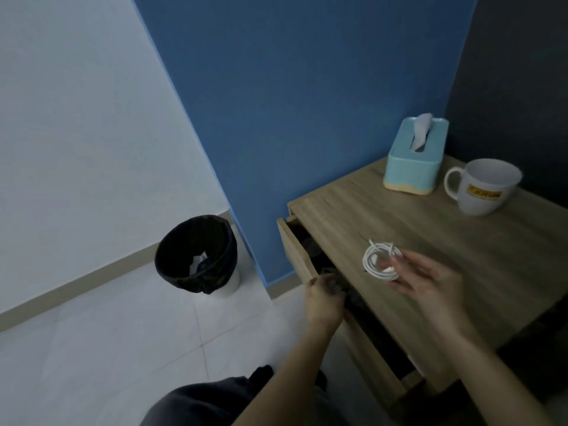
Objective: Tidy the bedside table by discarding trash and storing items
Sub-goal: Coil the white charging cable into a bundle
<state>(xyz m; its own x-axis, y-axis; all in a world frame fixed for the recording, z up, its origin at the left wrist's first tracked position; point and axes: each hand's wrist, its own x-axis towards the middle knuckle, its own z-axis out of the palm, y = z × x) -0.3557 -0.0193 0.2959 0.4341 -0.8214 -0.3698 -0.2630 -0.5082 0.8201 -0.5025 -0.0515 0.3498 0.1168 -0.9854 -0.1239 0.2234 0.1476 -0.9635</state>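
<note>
On my screen I see the right hand (430,281) held a little above the wooden bedside table (445,229), near its front-left part. The thumb and the fingers of this hand pinch a white cable (379,259), which is wound into a small round coil. The coil hangs over the table top, just beside the edge where the drawer (299,250) begins. I cannot tell if the coil touches the wood. The top drawer stands open toward the left of the view. The left hand (324,299) is at its front panel, with the fingers curled over the upper edge of this panel, so it grips the drawer. The inside of the drawer is dark. I see some dark shapes there, but I cannot tell what they are. At the back of the table, close to the blue wall (292,103), a light blue tissue box (412,170) stands with one tissue sticking up from its slot. Just beside it, on the right, there is a white mug (488,195), upright, with a yellow label, and its handle points to the tissue box. On the tiled floor, left of the table and near the corner of the blue wall, stands a trash bin (184,238) lined with a black bag. Some white crumpled paper (198,261) lies inside it.
</note>
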